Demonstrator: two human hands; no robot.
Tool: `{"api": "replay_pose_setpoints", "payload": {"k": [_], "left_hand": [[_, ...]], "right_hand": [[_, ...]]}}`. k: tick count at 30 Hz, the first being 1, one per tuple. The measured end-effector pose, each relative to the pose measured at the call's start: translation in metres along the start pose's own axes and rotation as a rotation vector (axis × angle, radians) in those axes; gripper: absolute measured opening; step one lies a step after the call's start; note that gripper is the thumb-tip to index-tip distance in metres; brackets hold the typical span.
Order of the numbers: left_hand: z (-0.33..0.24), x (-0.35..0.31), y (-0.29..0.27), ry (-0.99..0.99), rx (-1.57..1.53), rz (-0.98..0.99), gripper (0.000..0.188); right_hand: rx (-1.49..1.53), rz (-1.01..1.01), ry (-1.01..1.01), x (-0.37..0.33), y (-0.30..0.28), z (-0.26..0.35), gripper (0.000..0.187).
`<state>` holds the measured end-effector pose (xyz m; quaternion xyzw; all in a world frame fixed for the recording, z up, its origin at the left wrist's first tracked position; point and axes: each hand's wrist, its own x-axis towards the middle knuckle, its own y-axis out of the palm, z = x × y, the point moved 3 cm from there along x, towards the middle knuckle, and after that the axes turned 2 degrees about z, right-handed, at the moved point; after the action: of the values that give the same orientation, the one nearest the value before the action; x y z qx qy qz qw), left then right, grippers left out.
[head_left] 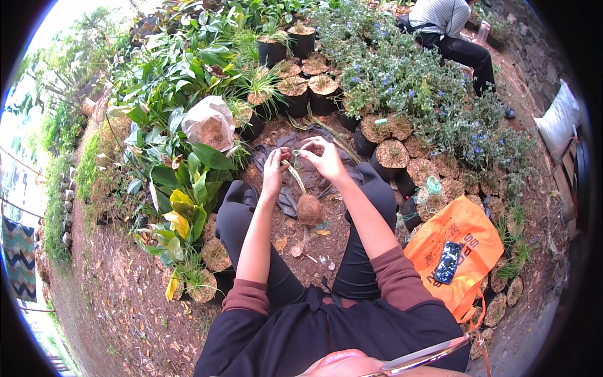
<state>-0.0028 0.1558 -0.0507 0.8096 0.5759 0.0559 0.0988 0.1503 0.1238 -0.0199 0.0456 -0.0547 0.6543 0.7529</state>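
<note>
A thin green string (296,152) forms a small loop between my two hands, above the ground between my knees. My left hand (274,171) is closed, its fingertips pinching at the loop's left side. On the other side, my right hand (323,157) pinches the string between thumb and fingers. Just below them is a round brown fibre ball (309,210), with a pale stem (296,176) slanting up from it towards my left fingertips. Whether that hand also touches the stem, I cannot tell. Crumpled dark plastic sheeting (287,200) lies behind the ball.
A whitish plastic bag of brown fibre (210,129) stands ahead left among leafy plants. Fibre-topped black pots (391,157) crowd ahead and right. Green string (433,185) lies on some. At my right, an orange bag (468,235) carries a phone (448,262). Another person (443,31) sits far right.
</note>
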Motion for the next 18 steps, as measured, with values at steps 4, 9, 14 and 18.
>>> {"api": "replay_pose_setpoints", "payload": {"k": [4, 9, 14, 18], "left_hand": [[-0.003, 0.0, 0.002, -0.035, 0.059, 0.017, 0.031], [-0.001, -0.001, 0.004, 0.035, 0.091, 0.061, 0.026], [0.001, 0.0, 0.004, 0.101, 0.082, 0.067, 0.023], [-0.001, 0.0, 0.006, 0.167, 0.108, 0.072, 0.019]], "right_hand": [[0.024, -0.001, -0.033, 0.003, -0.003, -0.004, 0.023], [-0.041, 0.01, -0.069, 0.001, -0.002, 0.001, 0.022], [-0.056, 0.059, -0.071, -0.002, 0.001, 0.008, 0.022], [-0.039, 0.013, -0.055, 0.002, -0.003, -0.001, 0.021]]}}
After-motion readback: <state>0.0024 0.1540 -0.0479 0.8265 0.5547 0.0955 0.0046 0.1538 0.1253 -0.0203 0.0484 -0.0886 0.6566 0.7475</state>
